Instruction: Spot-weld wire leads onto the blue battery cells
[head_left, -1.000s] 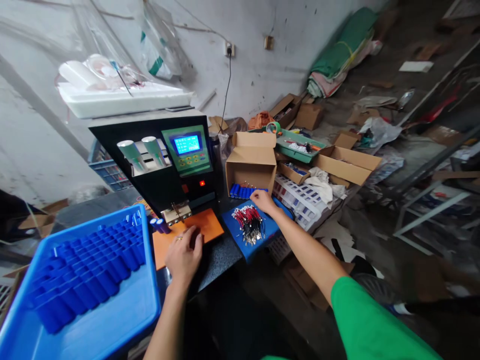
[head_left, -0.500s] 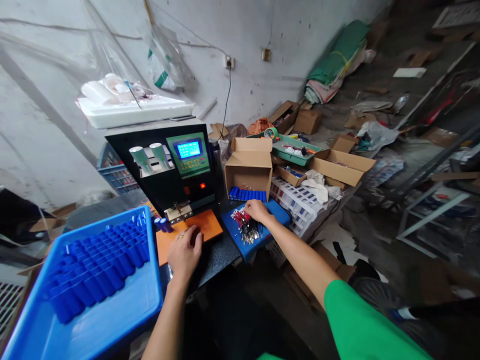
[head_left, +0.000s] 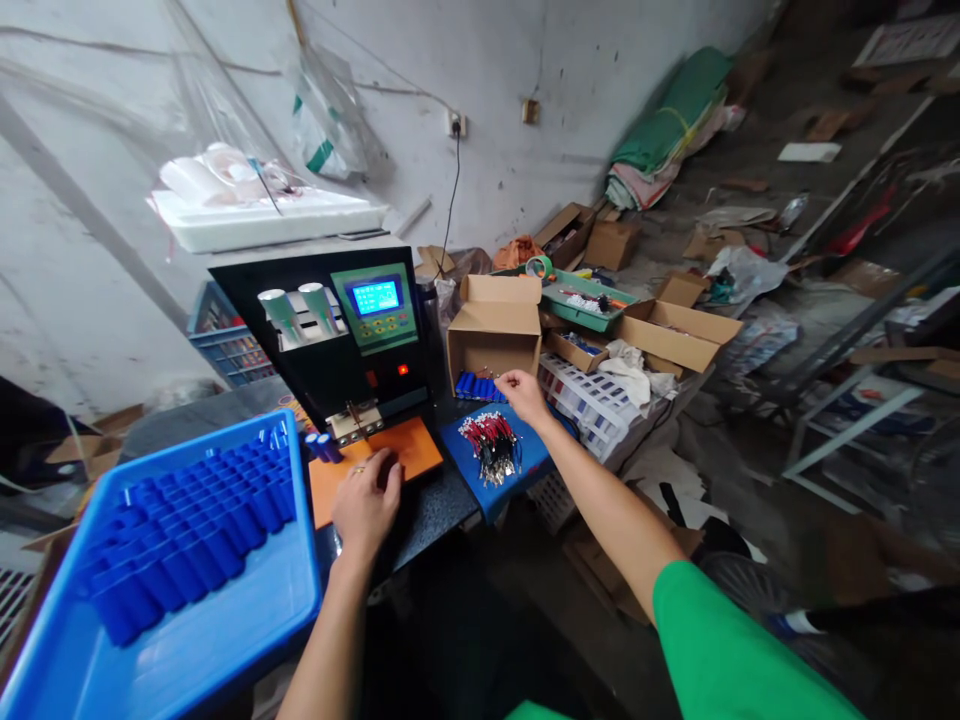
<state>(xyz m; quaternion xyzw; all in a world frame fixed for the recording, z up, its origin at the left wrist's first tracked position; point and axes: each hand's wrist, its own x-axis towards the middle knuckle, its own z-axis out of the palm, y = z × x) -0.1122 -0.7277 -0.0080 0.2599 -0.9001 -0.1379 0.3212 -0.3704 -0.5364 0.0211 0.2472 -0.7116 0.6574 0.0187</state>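
My left hand [head_left: 367,500] rests on an orange board [head_left: 414,452] with its fingers curled in; anything inside them is hidden. Just beyond it are the metal contacts [head_left: 355,424] of a black machine [head_left: 300,375] with a lit screen. Two blue battery cells [head_left: 324,446] stand left of the contacts. At the front of an open cardboard box [head_left: 495,322], my right hand [head_left: 521,392] has its fingertips pinched together; what they hold is too small to make out. Blue battery cells [head_left: 474,386] lie in that box. A bundle of red and black wire leads [head_left: 491,448] lies on a blue pad [head_left: 459,452].
A blue tray [head_left: 262,620] with rows of blue battery cells [head_left: 195,530] stands at the left. To the right are a white plastic crate [head_left: 592,410], a green tray [head_left: 585,305] and an open carton [head_left: 679,335]. A foam lid [head_left: 270,225] lies on the machine.
My right hand has moved away from the wire leads, up toward the front of the cardboard box. The left hand has stayed on the orange board.
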